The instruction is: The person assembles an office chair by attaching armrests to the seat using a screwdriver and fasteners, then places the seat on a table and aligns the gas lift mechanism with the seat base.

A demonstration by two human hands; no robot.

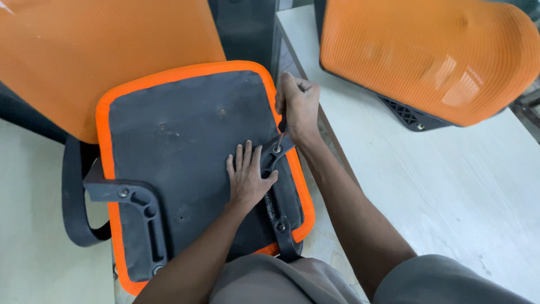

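An upturned chair seat (185, 141), dark grey underneath with an orange fabric edge, lies in front of me. My left hand (247, 177) rests flat on its underside, thumb against the right armrest bracket (275, 191). My right hand (297, 104) is closed around a thin metal tool (280, 135) whose tip stands on a bolt (277, 149) at the top of that bracket. A second black armrest bracket (140, 208) is bolted along the seat's left side, its curved arm (76, 202) hanging off the edge.
An orange mesh chair back (101, 56) lies under the seat at the upper left. Another orange mesh back (427, 56) with a black frame rests on the pale table (450, 186) at the right. My knees in grey shorts (315, 281) fill the bottom edge.
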